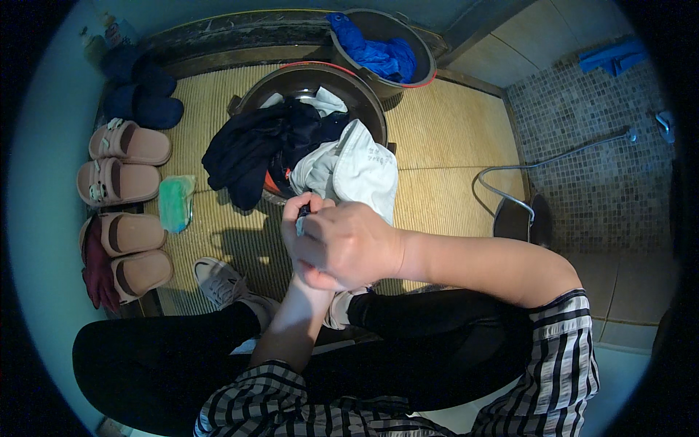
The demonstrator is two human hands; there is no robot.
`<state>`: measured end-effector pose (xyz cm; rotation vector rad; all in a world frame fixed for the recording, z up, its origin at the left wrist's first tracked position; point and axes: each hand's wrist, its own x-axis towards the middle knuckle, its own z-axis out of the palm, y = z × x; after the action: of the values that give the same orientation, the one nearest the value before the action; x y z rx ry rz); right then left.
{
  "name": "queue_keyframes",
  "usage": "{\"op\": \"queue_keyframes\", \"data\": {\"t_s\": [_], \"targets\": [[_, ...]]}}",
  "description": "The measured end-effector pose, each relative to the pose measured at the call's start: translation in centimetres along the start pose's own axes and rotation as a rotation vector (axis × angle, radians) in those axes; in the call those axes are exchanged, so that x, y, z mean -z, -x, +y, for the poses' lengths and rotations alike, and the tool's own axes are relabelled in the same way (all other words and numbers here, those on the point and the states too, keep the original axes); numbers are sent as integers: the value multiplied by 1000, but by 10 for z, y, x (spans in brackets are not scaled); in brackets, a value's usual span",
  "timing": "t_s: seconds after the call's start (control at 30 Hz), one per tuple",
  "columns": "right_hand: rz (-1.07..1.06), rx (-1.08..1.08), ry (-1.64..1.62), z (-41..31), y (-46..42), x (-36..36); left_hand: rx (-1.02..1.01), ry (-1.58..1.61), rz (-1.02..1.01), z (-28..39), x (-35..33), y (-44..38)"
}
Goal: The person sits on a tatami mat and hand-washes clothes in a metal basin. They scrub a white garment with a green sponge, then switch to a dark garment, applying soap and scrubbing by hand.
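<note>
My right hand (355,246) is closed over my left hand (296,208), and the two are pressed together in front of the basin. A small dark and pale bit of cloth (304,209) shows between the fingers; the rest of it is hidden. Most of my left hand is covered by the right one. Just beyond them, a dark round basin (360,90) holds a heap of laundry. A black garment (246,147) hangs over its left and near rim. White cloth (368,164) with faint printed writing drapes over the right near side.
A dark bucket (377,87) with blue cloth (382,57) stands behind the basin. To the left are a green soap bar (176,202), pink slippers (139,145), tan slippers (142,267) and a maroon glove (100,278). A shower hose (557,161) curves at right above ribbed matting (453,131).
</note>
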<state>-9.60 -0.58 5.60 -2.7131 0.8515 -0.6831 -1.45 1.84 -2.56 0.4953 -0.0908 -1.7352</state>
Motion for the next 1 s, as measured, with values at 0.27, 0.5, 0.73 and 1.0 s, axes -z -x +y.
{"op": "queue_keyframes", "data": {"t_s": [0.27,0.5,0.73,1.0], "targets": [[19,3,-17,-1,-4,-4,-213,-175,-329,-3,22,-4],[11,-43,10,-4,-11,6,-236,-466,-336,5,28,0],[104,-165,36,22,2,-4,250,99,10,3,9,-14],[61,-237,103,35,9,-1,353,135,242,15,-22,-13]]}}
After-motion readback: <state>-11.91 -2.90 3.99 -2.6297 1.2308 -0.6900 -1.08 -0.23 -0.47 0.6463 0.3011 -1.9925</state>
